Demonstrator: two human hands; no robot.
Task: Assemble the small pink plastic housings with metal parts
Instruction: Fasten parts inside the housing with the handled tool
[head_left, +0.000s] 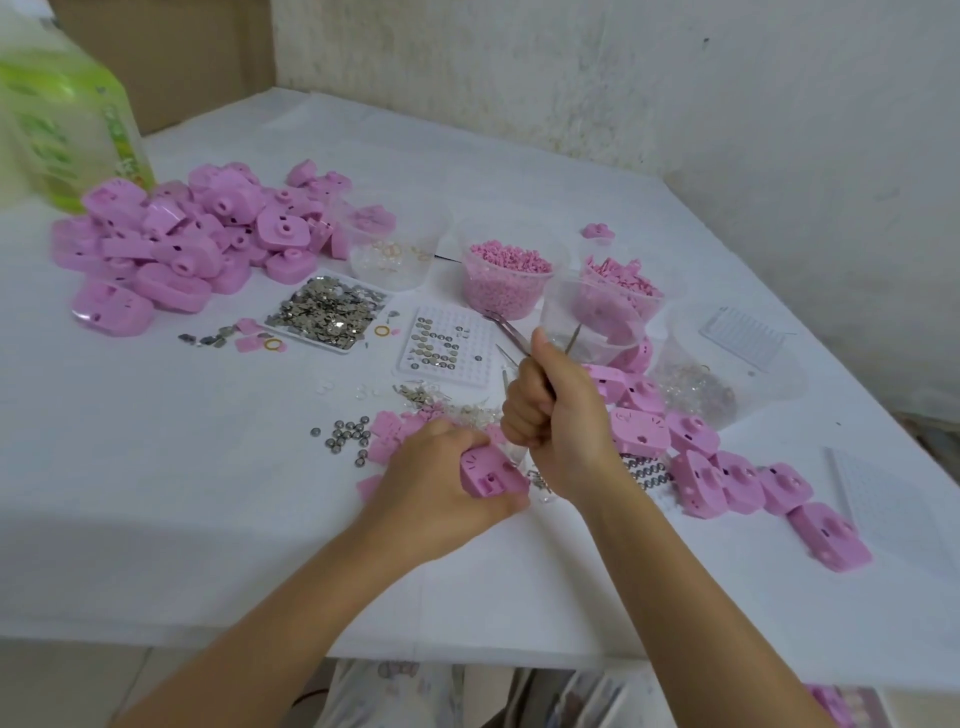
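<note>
Clear cup (497, 305) of pink pellets (506, 257), tray (310, 341) of metal plates (327, 309)

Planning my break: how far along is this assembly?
Possibly done: the row of pink housings beside the right hand. In hand: the left hand holds one housing, the right hand grips tweezers. Left: the big pile of housings far left, plus a tray of metal parts.
</note>
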